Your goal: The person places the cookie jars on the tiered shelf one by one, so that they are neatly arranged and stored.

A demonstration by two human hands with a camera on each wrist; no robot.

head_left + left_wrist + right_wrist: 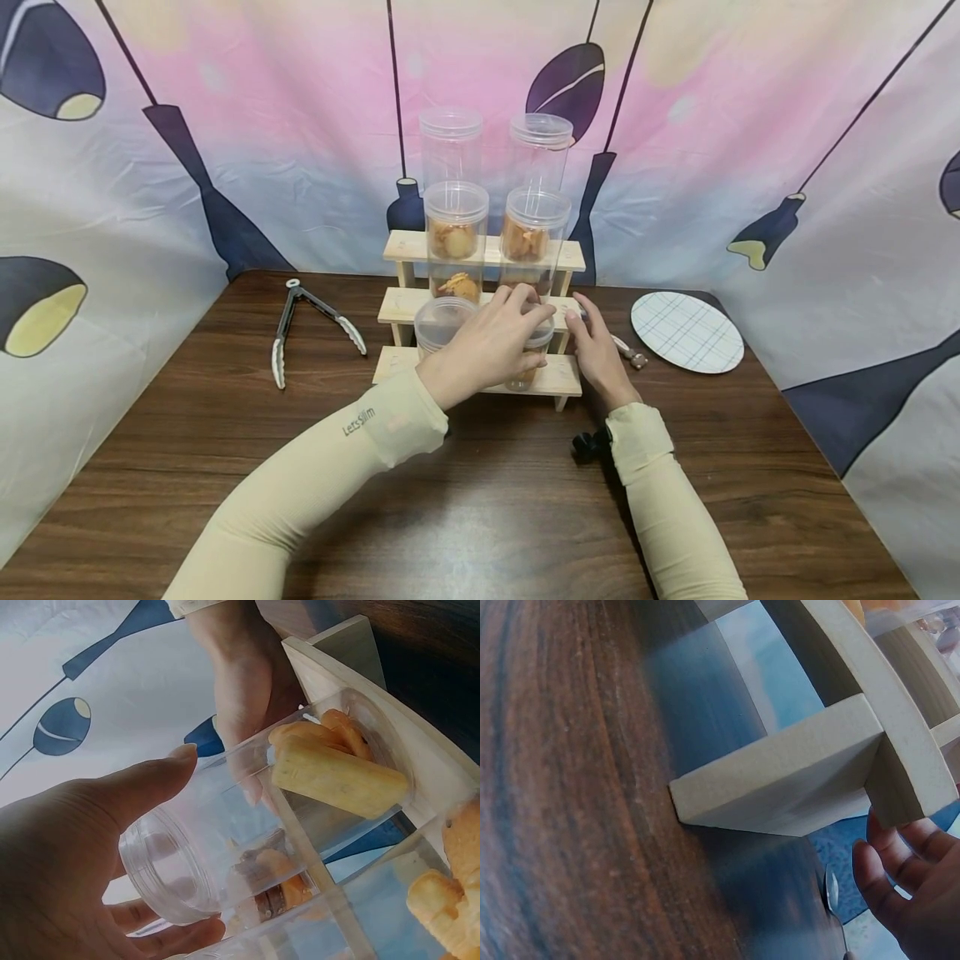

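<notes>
My left hand (pixel 487 342) reaches across to the front right jar (pixel 522 379), a clear cylinder with a clear screw lid (pixel 169 862). The thumb lies along one side of the lid and the fingers curl round the other. Inside the jar sit a pale yellow stick-shaped snack (pixel 337 776) and orange-brown pieces. My right hand (pixel 602 358) is beside the right end of the three-step wooden rack (pixel 900 705). Its fingers are loosely bent close to a step's end; the right wrist view does not settle whether they touch it.
More clear jars stand in pairs on the steps; both middle jars (pixel 457 242) hold snacks. Black-and-white tongs (pixel 300 325) lie left of the rack. A spoon with a bear-shaped handle end (pixel 636 358) and a checked oval plate (pixel 687 332) lie to the right.
</notes>
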